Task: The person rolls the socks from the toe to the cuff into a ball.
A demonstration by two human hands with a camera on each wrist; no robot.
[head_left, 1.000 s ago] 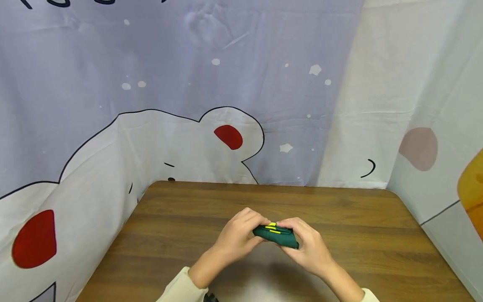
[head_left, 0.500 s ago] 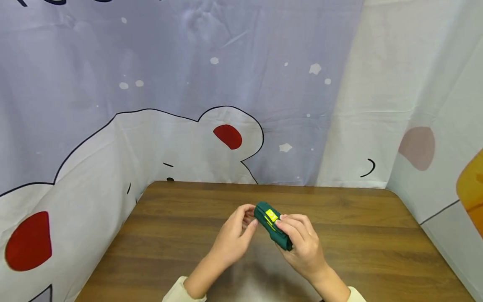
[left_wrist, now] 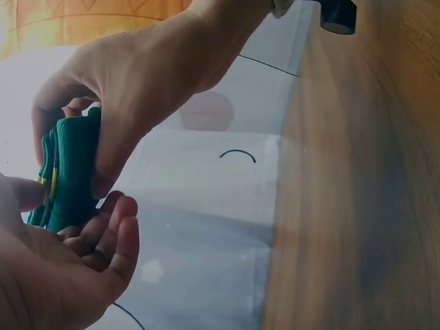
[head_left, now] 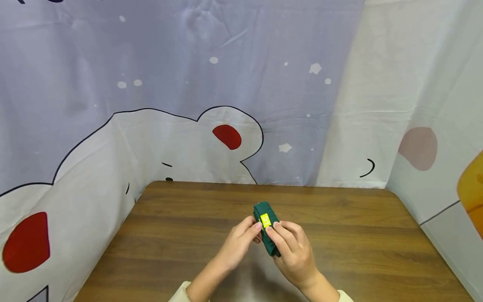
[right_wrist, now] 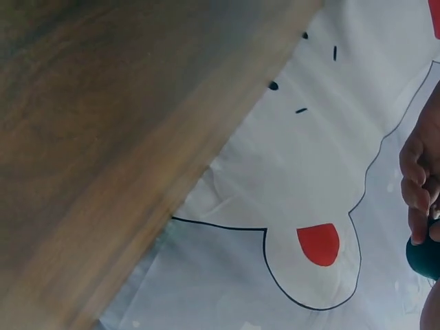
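Note:
A dark green folded cloth bundle [head_left: 266,208] with a yellow label [head_left: 266,220] on its upper face is held above the table, tilted lengthwise away from the person. My right hand [head_left: 296,253] grips its near right side, fingers on top. From the left, my left hand [head_left: 237,243] pinches the edge beside the label, thumb on top. In the left wrist view, the bundle [left_wrist: 77,161] shows stacked layers and yellow stripes, with the left hand [left_wrist: 62,268] below and the right hand [left_wrist: 130,89] above. Only part of the bundle [right_wrist: 421,260] shows in the right wrist view.
A brown wooden table [head_left: 181,218] lies under both hands. Behind it hangs a printed cloth backdrop [head_left: 286,96], which meets the table's far edge and continues down both sides. A black cylindrical thing [left_wrist: 338,15] shows at the top of the left wrist view.
The bundle has turned from crosswise to pointing away, and its yellow label now faces up. The left hand came off it half a second ago and has taken hold again at the left edge.

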